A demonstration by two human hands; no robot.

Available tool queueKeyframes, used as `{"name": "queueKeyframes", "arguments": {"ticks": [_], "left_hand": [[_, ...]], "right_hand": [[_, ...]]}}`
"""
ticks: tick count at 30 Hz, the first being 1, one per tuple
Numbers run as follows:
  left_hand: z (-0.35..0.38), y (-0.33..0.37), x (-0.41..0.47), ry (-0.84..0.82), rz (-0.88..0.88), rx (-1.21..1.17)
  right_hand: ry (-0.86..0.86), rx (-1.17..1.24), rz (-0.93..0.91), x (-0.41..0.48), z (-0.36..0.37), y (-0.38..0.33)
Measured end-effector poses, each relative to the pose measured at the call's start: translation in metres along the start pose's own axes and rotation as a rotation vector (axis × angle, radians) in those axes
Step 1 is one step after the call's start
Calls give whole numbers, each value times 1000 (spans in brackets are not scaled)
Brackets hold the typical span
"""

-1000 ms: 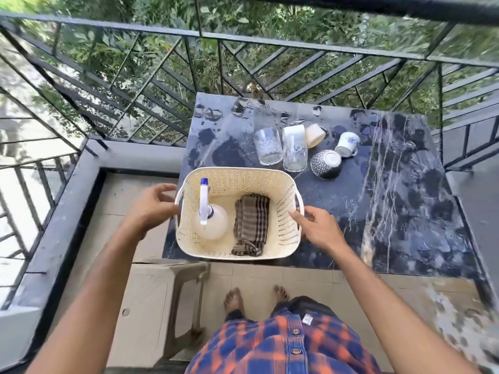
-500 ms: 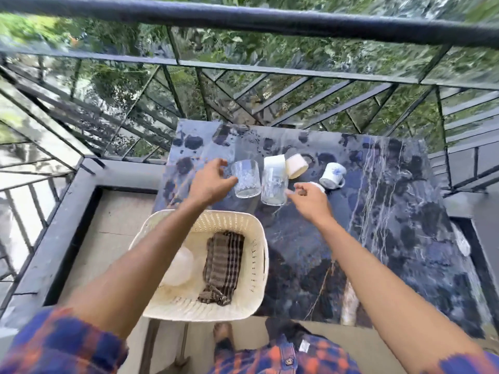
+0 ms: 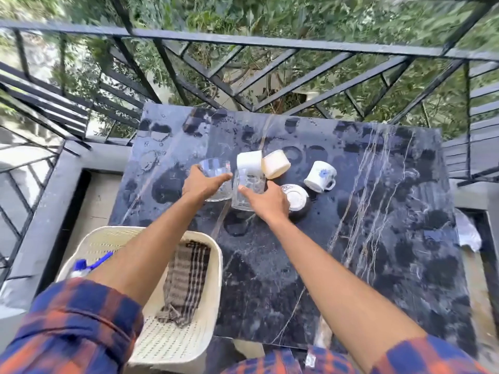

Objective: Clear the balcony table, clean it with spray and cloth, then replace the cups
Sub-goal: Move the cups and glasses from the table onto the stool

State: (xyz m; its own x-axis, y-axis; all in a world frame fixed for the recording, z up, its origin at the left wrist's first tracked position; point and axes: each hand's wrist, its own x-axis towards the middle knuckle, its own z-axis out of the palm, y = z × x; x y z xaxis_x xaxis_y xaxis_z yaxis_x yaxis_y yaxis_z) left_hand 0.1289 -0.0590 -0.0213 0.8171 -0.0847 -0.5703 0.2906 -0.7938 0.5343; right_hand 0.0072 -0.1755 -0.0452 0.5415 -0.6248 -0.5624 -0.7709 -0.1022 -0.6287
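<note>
Centrally, on the dark marble tabletop (image 3: 378,238), the left hand (image 3: 201,184) wraps the left glass (image 3: 217,171). The right hand (image 3: 267,199) curls around the second glass (image 3: 247,184). Basket (image 3: 172,344) sits lower left.

Person is wearing a plaid shirt in orange and dark blue, sleeves (image 3: 78,319) sitting rolled above bare forearms, left hand (image 3: 201,184) and right hand (image 3: 267,201) showing no gloves.
</note>
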Motion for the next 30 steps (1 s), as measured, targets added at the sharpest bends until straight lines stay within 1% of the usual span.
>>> {"name": "queueKeyframes", "arguments": {"ticks": [6, 10, 12, 15, 17, 19, 21, 23, 27, 30], "left_hand": [[-1, 0, 1, 32, -40, 52], [-14, -2, -7, 46, -21, 0], [-25, -1, -14, 59, 1, -51], [-45, 2, -27, 46, 82, -169], [-59, 4, -39, 44, 143, -238], [-72, 6, -52, 35, 184, -291], [-90, 5, -66, 12, 226, -370], [-109, 2, -80, 9, 253, -463], [-162, -18, -109, 6, 320, -599], [-204, -45, -128, 17, 380, -655]], "right_hand": [[-12, -3, 20, -2, -2, -3], [-7, -47, -5, -10, -2, 2], [-9, -10, -40, -14, -3, 10], [-39, 143, -83, -22, -7, 25], [-73, 337, -80, -30, -14, 32], [-157, 537, -110, -39, -23, 31], [-240, 684, -172, -50, -35, 20], [-319, 749, -255, -59, -46, -1], [-364, 665, -386, -77, -38, -60], [-445, 661, -460, -100, -23, -100]]}}
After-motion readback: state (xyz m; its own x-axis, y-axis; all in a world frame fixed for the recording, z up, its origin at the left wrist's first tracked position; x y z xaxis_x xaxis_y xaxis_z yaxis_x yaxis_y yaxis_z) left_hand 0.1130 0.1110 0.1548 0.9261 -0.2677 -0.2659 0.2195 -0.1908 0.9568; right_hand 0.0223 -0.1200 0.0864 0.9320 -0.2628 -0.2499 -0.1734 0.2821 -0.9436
